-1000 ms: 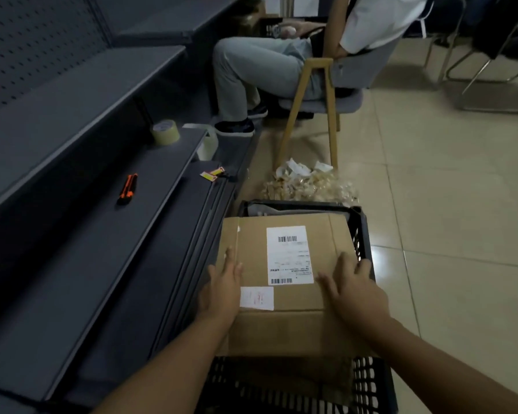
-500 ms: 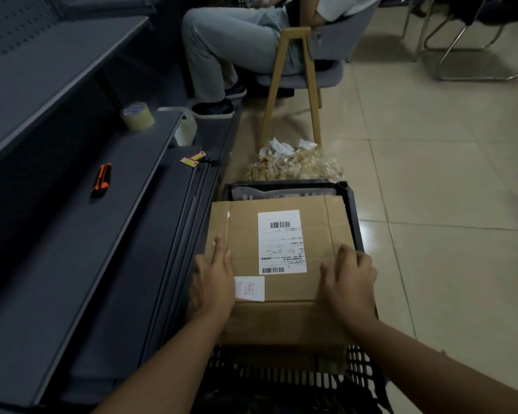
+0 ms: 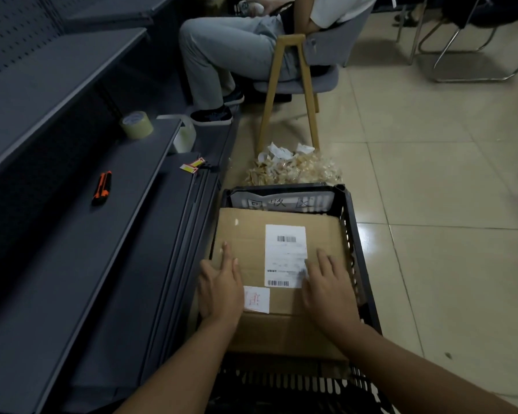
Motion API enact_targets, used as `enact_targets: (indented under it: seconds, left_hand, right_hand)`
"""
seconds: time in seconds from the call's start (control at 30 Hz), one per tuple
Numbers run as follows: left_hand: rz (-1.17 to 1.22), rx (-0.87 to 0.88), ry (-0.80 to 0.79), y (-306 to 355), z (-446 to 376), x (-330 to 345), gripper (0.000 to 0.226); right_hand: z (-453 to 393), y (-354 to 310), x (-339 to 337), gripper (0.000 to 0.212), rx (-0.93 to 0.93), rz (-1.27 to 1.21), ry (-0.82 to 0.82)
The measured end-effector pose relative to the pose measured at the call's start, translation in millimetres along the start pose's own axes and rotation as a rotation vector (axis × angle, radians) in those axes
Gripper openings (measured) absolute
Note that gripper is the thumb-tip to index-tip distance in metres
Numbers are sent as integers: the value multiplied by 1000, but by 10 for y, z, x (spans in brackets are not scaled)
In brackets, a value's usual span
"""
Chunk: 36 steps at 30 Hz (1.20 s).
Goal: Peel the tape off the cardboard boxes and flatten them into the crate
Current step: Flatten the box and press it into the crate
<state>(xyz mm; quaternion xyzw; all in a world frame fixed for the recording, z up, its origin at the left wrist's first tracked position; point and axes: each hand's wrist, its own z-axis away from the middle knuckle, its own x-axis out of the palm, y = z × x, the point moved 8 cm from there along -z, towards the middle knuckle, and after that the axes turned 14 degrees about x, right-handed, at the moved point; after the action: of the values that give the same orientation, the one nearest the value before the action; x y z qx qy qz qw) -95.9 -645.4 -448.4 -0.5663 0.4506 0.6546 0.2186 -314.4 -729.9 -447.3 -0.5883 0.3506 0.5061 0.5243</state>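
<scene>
Both hands flat, fingers straight, slightly spread: left hand [image 3: 220, 289] and right hand [image 3: 326, 289] press on the flattened cardboard box [image 3: 248, 234] lying in the black crate [image 3: 364, 264]. Shelf edge just left of crate; open floor to the right.

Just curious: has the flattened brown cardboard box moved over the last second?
Yes. The flattened brown cardboard box has sunk lower into the black plastic crate, exposing the crate's far wall.

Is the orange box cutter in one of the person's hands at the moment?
No, the orange box cutter lies on the dark shelf, while both hands press flat on the cardboard.
</scene>
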Motion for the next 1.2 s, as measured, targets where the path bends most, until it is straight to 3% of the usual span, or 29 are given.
enact_targets:
  seconds: [0.1,0.2,0.43,0.6,0.73,0.97,1.03,1.1,1.2]
  left_hand:
    - [-100,72,-152,209,32,280,60]
    - [-97,-2,-257,196,106,520,68]
    - [-94,-32,-306,16,118,845,71]
    - [-129,-38,-383,35,161,1082,74]
    - [-169,59,-336,-21,233,1281,72]
    - [-161,371,-323,5,90,1673,75]
    - [-140,373,-382,-93,11,1927,83]
    - [-153,375,-388,-136,-35,2142,87]
    - [-174,318,-465,-276,-25,2377,87]
  right_hand:
    - [-122,67,159,54,7,13,-69]
    - [-187,194,397,60,35,54,-227]
    - [-84,233,976,63,11,35,-480]
    - [-144,173,1162,64,14,45,-444]
    - [-288,187,1264,73,5,77,-381]
    - [-411,322,1735,86,123,-48,-600]
    - [-535,295,1744,83,118,-34,-465]
    - [-707,345,1897,104,82,66,-378]
    - [-813,481,2281,131,110,141,-373]
